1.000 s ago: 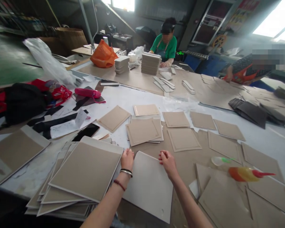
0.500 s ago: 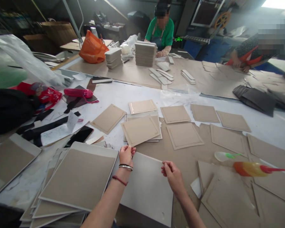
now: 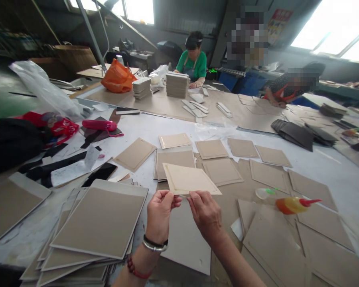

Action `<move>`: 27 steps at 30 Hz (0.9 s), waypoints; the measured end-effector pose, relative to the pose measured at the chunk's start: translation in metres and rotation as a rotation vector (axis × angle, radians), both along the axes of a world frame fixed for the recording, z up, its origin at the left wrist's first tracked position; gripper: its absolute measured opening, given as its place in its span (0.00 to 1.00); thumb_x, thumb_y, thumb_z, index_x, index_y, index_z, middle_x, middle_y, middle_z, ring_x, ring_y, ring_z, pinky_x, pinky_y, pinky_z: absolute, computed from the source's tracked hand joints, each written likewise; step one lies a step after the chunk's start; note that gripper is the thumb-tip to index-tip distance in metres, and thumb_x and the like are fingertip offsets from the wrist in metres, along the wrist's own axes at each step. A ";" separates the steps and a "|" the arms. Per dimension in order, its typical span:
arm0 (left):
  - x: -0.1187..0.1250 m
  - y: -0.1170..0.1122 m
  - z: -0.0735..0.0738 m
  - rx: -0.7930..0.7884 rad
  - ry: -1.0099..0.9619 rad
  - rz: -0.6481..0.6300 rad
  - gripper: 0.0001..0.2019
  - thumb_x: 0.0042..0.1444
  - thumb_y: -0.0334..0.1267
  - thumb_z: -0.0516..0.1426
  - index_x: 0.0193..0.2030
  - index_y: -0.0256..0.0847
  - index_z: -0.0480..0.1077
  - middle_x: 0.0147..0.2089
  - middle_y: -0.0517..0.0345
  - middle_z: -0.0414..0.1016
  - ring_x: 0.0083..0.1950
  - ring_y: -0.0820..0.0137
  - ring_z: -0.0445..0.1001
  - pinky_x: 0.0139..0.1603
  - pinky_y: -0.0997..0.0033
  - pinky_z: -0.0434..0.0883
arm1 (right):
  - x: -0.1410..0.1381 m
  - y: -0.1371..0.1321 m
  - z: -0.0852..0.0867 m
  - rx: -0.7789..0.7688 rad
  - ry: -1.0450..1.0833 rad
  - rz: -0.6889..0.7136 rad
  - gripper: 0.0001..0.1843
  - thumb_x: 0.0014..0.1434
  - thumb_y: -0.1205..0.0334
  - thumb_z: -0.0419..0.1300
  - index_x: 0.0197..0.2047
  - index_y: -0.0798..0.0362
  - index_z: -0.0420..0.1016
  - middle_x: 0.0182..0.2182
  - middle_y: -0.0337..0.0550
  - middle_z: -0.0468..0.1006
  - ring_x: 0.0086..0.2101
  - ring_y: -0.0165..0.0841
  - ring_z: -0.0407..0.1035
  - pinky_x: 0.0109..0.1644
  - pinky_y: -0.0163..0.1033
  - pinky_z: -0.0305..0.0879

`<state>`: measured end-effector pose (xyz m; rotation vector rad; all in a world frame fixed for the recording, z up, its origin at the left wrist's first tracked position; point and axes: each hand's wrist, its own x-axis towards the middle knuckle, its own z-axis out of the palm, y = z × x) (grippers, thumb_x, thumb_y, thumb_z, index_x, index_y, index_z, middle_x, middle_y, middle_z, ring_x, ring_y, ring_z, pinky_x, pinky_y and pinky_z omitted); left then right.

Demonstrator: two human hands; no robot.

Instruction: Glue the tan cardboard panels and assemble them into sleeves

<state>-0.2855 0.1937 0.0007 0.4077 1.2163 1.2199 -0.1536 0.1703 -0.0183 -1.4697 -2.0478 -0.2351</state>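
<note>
Between both hands a beige cardboard panel [image 3: 193, 179] is lifted and tilted, with a faint line of glue along its edges. My left hand [image 3: 161, 211] pinches its near edge at the left, a dark bracelet and a red one on the wrist. My right hand [image 3: 205, 213] is closed on the same edge a little to the right. Below the hands lies a larger pale grey board [image 3: 188, 239], flat on the table. Just behind the raised panel, a short stack of panels [image 3: 175, 161] rests on the white surface.
On the left sits a stack of large grey-beige boards [image 3: 101, 219]. Several glue-lined panels [image 3: 223, 171] are spread to the right. A glue bottle [image 3: 293, 205] with a red nozzle lies on them. Across the table are an orange bag [image 3: 119, 77] and a person in green [image 3: 191, 61].
The cardboard panel has come off the short stack and is now held up in both hands. My right hand has left the grey board's edge and moved left. The camera view has tilted up.
</note>
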 end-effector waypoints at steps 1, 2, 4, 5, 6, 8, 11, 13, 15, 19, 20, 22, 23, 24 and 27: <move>0.000 -0.004 0.003 0.009 -0.005 -0.016 0.15 0.38 0.40 0.63 0.29 0.34 0.63 0.23 0.58 0.72 0.26 0.70 0.73 0.28 0.73 0.70 | 0.000 -0.003 0.004 0.009 -0.036 -0.002 0.07 0.60 0.69 0.51 0.40 0.54 0.68 0.30 0.44 0.71 0.32 0.34 0.64 0.36 0.37 0.60; 0.001 -0.008 0.006 0.022 -0.005 -0.034 0.15 0.38 0.40 0.63 0.29 0.34 0.64 0.23 0.58 0.72 0.26 0.70 0.73 0.28 0.73 0.70 | 0.000 -0.005 0.007 0.016 -0.070 -0.007 0.06 0.60 0.69 0.51 0.39 0.54 0.68 0.28 0.44 0.71 0.31 0.34 0.64 0.36 0.37 0.59; 0.003 -0.015 0.013 0.061 0.010 -0.070 0.15 0.40 0.41 0.62 0.30 0.34 0.64 0.24 0.58 0.73 0.27 0.71 0.73 0.29 0.73 0.70 | 0.001 -0.010 0.015 0.033 -0.131 -0.029 0.06 0.60 0.70 0.51 0.36 0.54 0.68 0.27 0.43 0.70 0.30 0.33 0.63 0.35 0.37 0.58; 0.004 -0.018 0.018 0.084 0.023 -0.087 0.14 0.41 0.41 0.61 0.30 0.34 0.64 0.24 0.58 0.73 0.27 0.71 0.73 0.29 0.73 0.70 | 0.002 -0.012 0.020 0.041 -0.161 -0.040 0.06 0.60 0.70 0.51 0.35 0.54 0.68 0.27 0.43 0.69 0.30 0.33 0.63 0.35 0.37 0.57; 0.005 -0.021 0.023 0.105 0.037 -0.104 0.13 0.42 0.40 0.61 0.30 0.35 0.64 0.24 0.58 0.73 0.27 0.71 0.73 0.30 0.73 0.70 | 0.003 -0.014 0.025 0.050 -0.192 -0.049 0.06 0.60 0.70 0.51 0.34 0.54 0.67 0.26 0.42 0.69 0.30 0.33 0.62 0.34 0.37 0.56; 0.008 -0.026 0.033 0.145 0.056 -0.146 0.12 0.44 0.40 0.60 0.31 0.35 0.64 0.24 0.57 0.73 0.28 0.71 0.73 0.32 0.72 0.70 | 0.005 -0.017 0.034 0.072 -0.253 -0.057 0.07 0.59 0.70 0.51 0.31 0.54 0.67 0.26 0.42 0.68 0.29 0.33 0.62 0.33 0.36 0.55; 0.008 -0.032 0.042 0.222 0.057 -0.231 0.13 0.47 0.43 0.58 0.32 0.36 0.64 0.28 0.55 0.74 0.30 0.70 0.74 0.35 0.69 0.71 | 0.011 -0.019 0.047 0.124 -0.302 -0.064 0.08 0.59 0.71 0.50 0.30 0.53 0.66 0.25 0.41 0.68 0.27 0.31 0.61 0.30 0.36 0.53; 0.005 -0.036 0.037 0.267 0.100 -0.289 0.14 0.50 0.47 0.55 0.32 0.36 0.64 0.30 0.54 0.74 0.31 0.70 0.74 0.35 0.68 0.71 | 0.018 -0.024 0.053 0.146 -0.263 -0.101 0.08 0.59 0.71 0.51 0.30 0.53 0.66 0.25 0.40 0.68 0.25 0.30 0.60 0.28 0.34 0.52; -0.003 -0.042 0.021 0.238 0.192 -0.337 0.15 0.52 0.49 0.53 0.31 0.36 0.64 0.31 0.53 0.74 0.30 0.70 0.73 0.32 0.70 0.70 | 0.026 -0.033 0.056 0.135 -0.115 -0.180 0.06 0.59 0.68 0.52 0.30 0.52 0.65 0.26 0.40 0.68 0.24 0.29 0.60 0.27 0.33 0.52; -0.022 -0.062 -0.033 0.017 0.369 -0.376 0.20 0.47 0.53 0.54 0.35 0.35 0.66 0.35 0.49 0.74 0.36 0.66 0.73 0.37 0.66 0.69 | 0.038 -0.063 0.043 -0.092 0.594 -0.339 0.09 0.58 0.58 0.55 0.29 0.52 0.62 0.24 0.38 0.70 0.27 0.31 0.66 0.31 0.34 0.61; -0.025 -0.068 -0.045 -0.026 0.377 -0.377 0.23 0.45 0.54 0.54 0.38 0.35 0.66 0.38 0.47 0.74 0.38 0.64 0.73 0.41 0.63 0.69 | 0.038 -0.071 0.037 -0.168 0.793 -0.368 0.10 0.57 0.56 0.56 0.30 0.51 0.61 0.23 0.38 0.71 0.27 0.31 0.67 0.33 0.36 0.63; -0.031 -0.082 -0.065 -0.094 0.339 -0.386 0.29 0.42 0.56 0.56 0.45 0.32 0.65 0.44 0.42 0.73 0.42 0.61 0.73 0.46 0.60 0.67 | 0.035 -0.085 0.022 -0.277 1.112 -0.413 0.12 0.55 0.53 0.58 0.31 0.51 0.60 0.23 0.37 0.72 0.26 0.31 0.68 0.34 0.37 0.64; -0.032 -0.087 -0.072 -0.120 0.302 -0.395 0.32 0.42 0.56 0.56 0.47 0.32 0.65 0.46 0.40 0.72 0.44 0.60 0.73 0.48 0.59 0.67 | 0.032 -0.092 0.014 -0.306 1.227 -0.423 0.14 0.54 0.52 0.59 0.31 0.51 0.60 0.22 0.36 0.73 0.26 0.31 0.69 0.34 0.37 0.65; -0.034 -0.092 -0.076 -0.143 0.264 -0.406 0.33 0.41 0.56 0.57 0.48 0.31 0.64 0.47 0.39 0.71 0.45 0.59 0.73 0.49 0.59 0.66 | 0.028 -0.097 0.007 -0.323 1.322 -0.424 0.15 0.53 0.52 0.60 0.31 0.51 0.59 0.22 0.35 0.72 0.26 0.31 0.69 0.34 0.37 0.65; -0.038 -0.099 -0.082 -0.154 0.212 -0.436 0.33 0.41 0.57 0.57 0.47 0.30 0.66 0.46 0.39 0.73 0.45 0.59 0.73 0.50 0.60 0.67 | 0.014 -0.110 -0.013 -0.378 1.518 -0.447 0.17 0.50 0.51 0.63 0.30 0.52 0.59 0.21 0.34 0.72 0.26 0.29 0.68 0.34 0.36 0.66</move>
